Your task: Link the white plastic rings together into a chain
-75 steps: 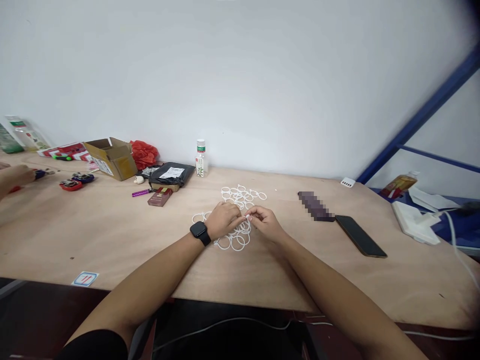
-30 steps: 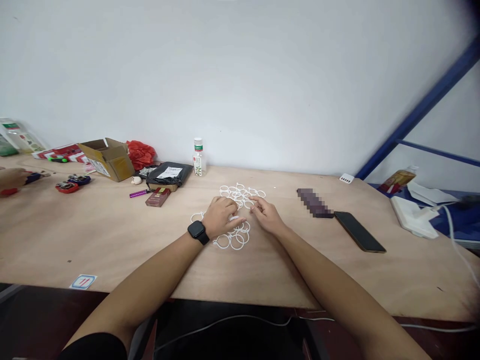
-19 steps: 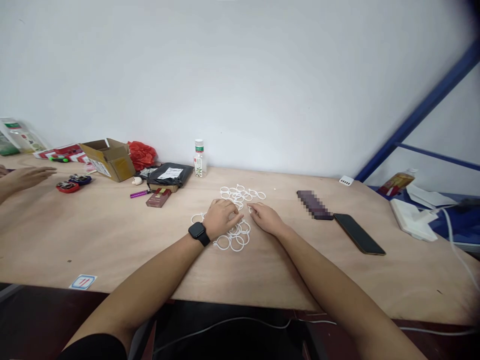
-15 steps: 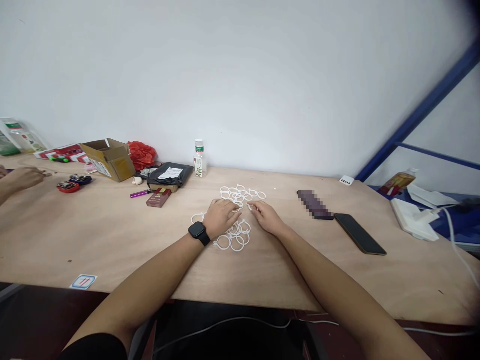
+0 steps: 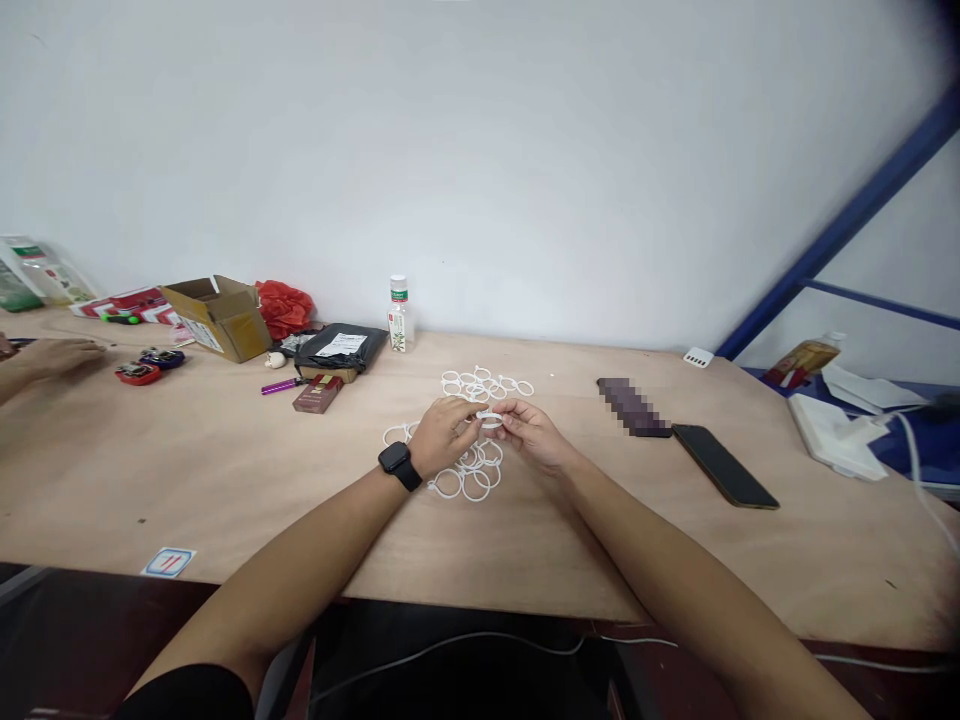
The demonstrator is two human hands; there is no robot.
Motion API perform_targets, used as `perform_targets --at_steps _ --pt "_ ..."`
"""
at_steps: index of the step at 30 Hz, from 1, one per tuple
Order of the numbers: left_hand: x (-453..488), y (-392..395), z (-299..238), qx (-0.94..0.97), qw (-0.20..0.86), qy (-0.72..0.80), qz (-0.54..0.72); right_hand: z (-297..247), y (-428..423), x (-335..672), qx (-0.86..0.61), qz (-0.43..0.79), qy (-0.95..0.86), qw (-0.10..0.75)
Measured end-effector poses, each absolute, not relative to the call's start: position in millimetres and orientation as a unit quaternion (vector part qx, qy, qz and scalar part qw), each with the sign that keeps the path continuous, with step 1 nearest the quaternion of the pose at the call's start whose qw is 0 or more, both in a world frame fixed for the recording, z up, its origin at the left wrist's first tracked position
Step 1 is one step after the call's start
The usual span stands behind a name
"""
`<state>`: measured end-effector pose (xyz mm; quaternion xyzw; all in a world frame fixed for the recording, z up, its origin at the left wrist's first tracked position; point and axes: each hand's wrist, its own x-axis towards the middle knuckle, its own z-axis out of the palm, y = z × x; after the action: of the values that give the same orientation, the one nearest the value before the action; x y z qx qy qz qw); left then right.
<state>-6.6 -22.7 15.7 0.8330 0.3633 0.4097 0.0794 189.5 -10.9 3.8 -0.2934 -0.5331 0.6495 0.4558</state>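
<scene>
Holding white ring (image 5: pixel 491 423) between left hand (image 5: pixel 444 432) and right hand (image 5: pixel 532 434), with narrow fingertip grip on each side, about midway between front and back edges of pale wood tabletop (image 5: pixel 570 570). Could slip if pinched unevenly; could snag near rings (image 5: pixel 475 471) toward front edge or far rings (image 5: pixel 480 384) toward back edge if lowered carelessly. Backed by white wall (image 5: pixel 525 180), with bottle (image 5: pixel 400 318) at back edge, blue frame (image 5: pixel 847 220) by right end.

Our single view looks out from the wearer's head, facing forward and tipped down over the tabletop (image 5: pixel 225 470)! Hands near, just below centre: left (image 5: pixel 442 435), right (image 5: pixel 532 438), forearms (image 5: pixel 300 570) sweeping in from eight and four o'clock. Farther off, the wall (image 5: pixel 525 170) fills twelve!
</scene>
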Motion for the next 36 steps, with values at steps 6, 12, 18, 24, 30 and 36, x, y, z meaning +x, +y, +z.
perform_targets --at_steps 6,12,18,24,30,36 --pt "-6 -23 17 0.840 0.101 0.329 0.418 -3 -10 188 -0.297 0.661 -0.527 0.444" --pt "-7 -24 17 0.860 0.092 0.297 0.405 -3 -9 187 -0.282 0.664 -0.518 0.459" --pt "-7 -23 17 0.859 0.082 0.324 0.388 1 -14 182 -0.272 0.664 -0.534 0.449" --pt "-8 -22 14 0.856 0.093 0.305 0.406 -2 -10 183 -0.280 0.615 -0.600 0.429" --pt "-10 -17 10 0.849 0.076 0.372 0.368 -11 -3 189 -0.363 0.461 -0.665 0.463" --pt "-12 -13 8 0.821 0.108 0.440 0.346 -17 7 202 -0.412 0.222 -0.785 0.406"
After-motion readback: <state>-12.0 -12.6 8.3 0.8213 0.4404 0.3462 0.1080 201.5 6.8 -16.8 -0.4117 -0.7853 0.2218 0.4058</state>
